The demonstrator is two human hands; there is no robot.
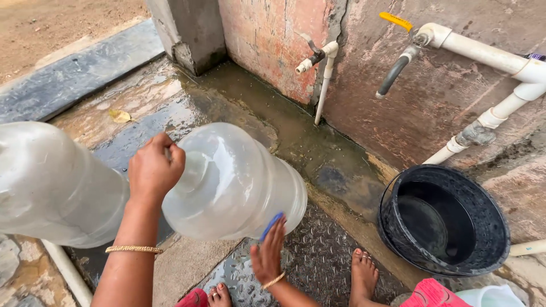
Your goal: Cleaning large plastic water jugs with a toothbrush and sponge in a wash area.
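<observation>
On wet ground near a wall tap (311, 59), left hand (152, 170) gripping a clear water jug (239, 185) by its neck, right hand (268, 256) pressing a blue scrubber (271, 225) against its base, black bucket (443, 219) at right

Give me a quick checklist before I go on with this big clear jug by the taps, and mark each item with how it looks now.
1. Left hand gripping the neck of the clear jug: ok, fingers closed around it.
2. Right hand supporting the jug's base: ok, palm against it, with a small blue object in the fingers.
3. Jug lifted off the ground: ok, held on its side.
4. Jug's mouth open or capped: cannot tell, the hand hides it.
5. Footing: not ok, the wet ground lies just ahead of the bare feet.
6. Black bucket out of the way: ok, to the right, apart from the jug.
</observation>
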